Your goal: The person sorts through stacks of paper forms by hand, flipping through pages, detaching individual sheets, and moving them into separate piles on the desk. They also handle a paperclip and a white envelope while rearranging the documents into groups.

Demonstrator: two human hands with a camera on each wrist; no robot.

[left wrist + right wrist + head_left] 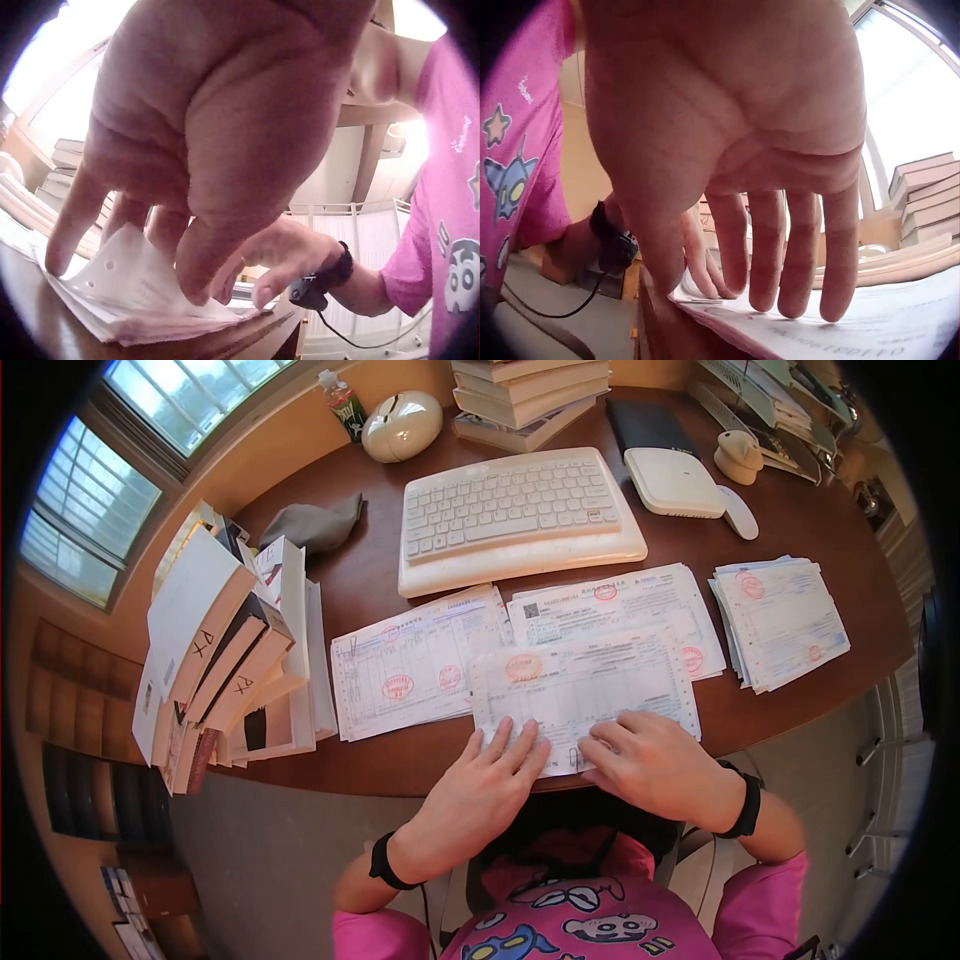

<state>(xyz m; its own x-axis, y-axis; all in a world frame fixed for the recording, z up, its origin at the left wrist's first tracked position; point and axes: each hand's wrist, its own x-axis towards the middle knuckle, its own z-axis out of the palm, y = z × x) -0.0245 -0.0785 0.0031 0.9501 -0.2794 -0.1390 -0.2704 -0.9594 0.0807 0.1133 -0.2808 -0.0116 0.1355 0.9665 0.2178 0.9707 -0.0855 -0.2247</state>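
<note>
A stack of printed forms with red stamps lies at the table's front edge, under both hands. My left hand rests its spread, fairly straight fingers on the stack's lower left. In the left wrist view, a punched paper corner curls up in front of some of those fingers. The right hand touches the lower right of the stack. Its long fingers point down onto the paper in the right wrist view, the thumb at the paper's edge. A paper clip shows between the hands.
More form stacks lie left, behind and right. Beyond them stands a white keyboard on a white stand. Thick books flank the left side. A white box and a mouse sit back right.
</note>
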